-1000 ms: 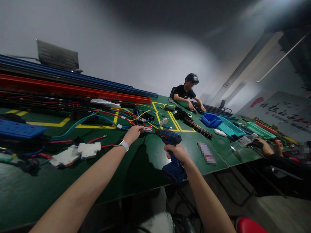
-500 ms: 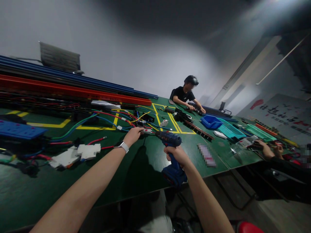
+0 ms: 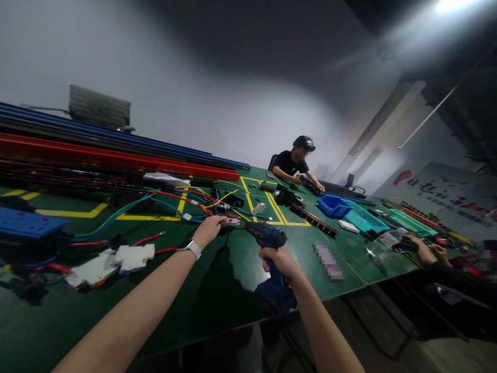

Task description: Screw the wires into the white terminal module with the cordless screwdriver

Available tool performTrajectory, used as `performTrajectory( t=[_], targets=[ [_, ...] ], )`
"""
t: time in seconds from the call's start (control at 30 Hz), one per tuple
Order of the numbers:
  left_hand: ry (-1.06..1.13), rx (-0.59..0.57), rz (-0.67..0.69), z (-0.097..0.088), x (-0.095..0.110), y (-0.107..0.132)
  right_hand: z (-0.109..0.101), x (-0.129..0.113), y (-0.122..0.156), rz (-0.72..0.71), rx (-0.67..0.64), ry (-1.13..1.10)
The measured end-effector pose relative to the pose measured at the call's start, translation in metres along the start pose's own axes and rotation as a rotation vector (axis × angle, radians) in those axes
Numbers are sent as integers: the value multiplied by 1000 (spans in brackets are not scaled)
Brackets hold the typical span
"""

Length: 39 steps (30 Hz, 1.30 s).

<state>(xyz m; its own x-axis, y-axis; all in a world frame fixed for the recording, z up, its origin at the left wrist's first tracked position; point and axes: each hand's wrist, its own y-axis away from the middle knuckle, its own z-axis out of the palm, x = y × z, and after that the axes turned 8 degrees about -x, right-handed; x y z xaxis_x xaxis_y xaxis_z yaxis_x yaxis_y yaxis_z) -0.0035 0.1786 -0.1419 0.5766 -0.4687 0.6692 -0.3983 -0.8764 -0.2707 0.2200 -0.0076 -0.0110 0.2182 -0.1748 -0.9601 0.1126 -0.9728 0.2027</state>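
Observation:
My right hand (image 3: 282, 263) is wrapped round the grip of a blue cordless drill (image 3: 269, 234). The drill's nose points left, and its tip is close to a small white block with a red mark (image 3: 233, 221). Whether the bit touches the block I cannot tell. My left hand (image 3: 208, 231), with a watch (image 3: 191, 247) on its wrist, pinches the left end of that block just above the green table (image 3: 233, 305). Red, blue and yellow wires (image 3: 209, 204) lie just behind the left hand. Another white block (image 3: 259, 208) rests beyond the drill.
White breaker-like modules (image 3: 134, 256) and a blue socket strip (image 3: 31, 223) lie at left. Long orange rails (image 3: 116, 160) run along the back. Blue (image 3: 334, 206) and teal bins (image 3: 367, 217) stand at right. A co-worker (image 3: 293, 163) sits opposite; another person's hands (image 3: 421, 251) work at right.
The view has tilted slightly upward, so most things appear a little lower. My hands keep the same grips on the drill and the white block.

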Motion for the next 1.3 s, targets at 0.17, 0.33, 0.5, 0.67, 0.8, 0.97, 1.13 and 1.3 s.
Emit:
performTrajectory(
  t=[0.17, 0.33, 0.5, 0.67, 0.8, 0.97, 1.13, 1.3],
  targets=[
    [3, -17, 3, 0, 0, 0, -3, 4, -4, 14, -24, 10],
    [-8, -1, 8, 2, -2, -1, -1, 5, -3, -6, -1, -29],
    [-9, 11, 6, 2, -1, 0, 1, 2, 0, -10, -4, -17],
    [4, 6, 9, -1, 4, 2, -2, 5, -4, 3, -38, -11],
    [7, -2, -3, -4, 9, 3, -1, 5, -3, -7, -17, -11],
    [12, 8, -23, -9, 17, 7, 1, 2, 1, -19, -34, 16],
    [4, 22, -36, -10, 21, 10, -1, 5, -2, -40, -21, 25],
    [17, 7, -43, -8, 18, 8, -6, 10, -7, 2, -36, -16]
  ],
)
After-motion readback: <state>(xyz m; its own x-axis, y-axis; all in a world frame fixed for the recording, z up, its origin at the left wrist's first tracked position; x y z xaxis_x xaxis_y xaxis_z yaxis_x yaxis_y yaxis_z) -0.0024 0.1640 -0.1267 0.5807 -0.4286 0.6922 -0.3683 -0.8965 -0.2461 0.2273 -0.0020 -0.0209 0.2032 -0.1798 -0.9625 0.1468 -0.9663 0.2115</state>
